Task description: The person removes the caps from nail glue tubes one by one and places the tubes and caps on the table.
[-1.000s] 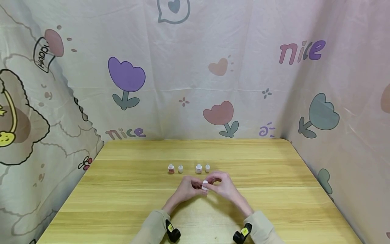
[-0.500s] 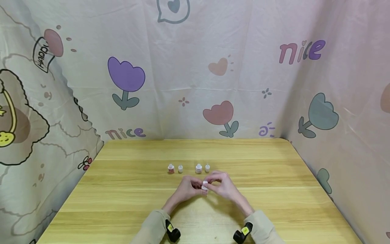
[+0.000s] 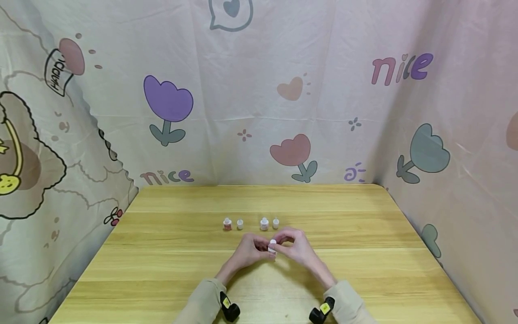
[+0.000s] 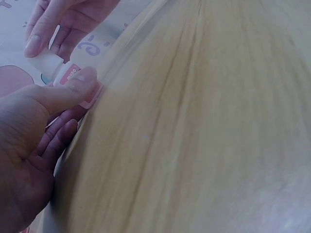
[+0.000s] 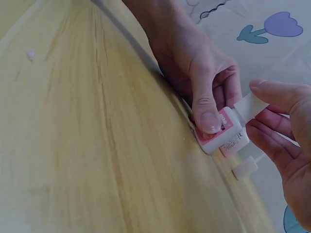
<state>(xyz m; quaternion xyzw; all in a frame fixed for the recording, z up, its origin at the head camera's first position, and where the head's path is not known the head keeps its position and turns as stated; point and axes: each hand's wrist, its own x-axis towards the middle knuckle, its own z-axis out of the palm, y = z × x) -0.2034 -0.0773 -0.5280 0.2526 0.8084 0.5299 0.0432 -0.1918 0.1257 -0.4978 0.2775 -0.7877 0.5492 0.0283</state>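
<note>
A small white bottle with a pink label [image 5: 218, 130] stands near the table's middle, its base close to or on the wood. My left hand [image 3: 247, 249] pinches its body, the thumb lying across the label in both wrist views. On top is a white cap [image 5: 250, 108], held between the thumb and fingers of my right hand [image 3: 298, 246]. The cap sits at the bottle's neck; whether it is threaded on cannot be told. In the left wrist view the same cap [image 4: 46, 64] partly shows beneath the right thumb.
Behind the hands stand a red-labelled bottle [image 3: 227, 225], a loose white cap [image 3: 240, 224], a pale bottle [image 3: 264, 224] and another loose cap [image 3: 276, 223] with a thin stem. A tiny pale speck [image 5: 31, 55] lies on the wooden table [image 3: 162, 270]. Printed curtains surround the table.
</note>
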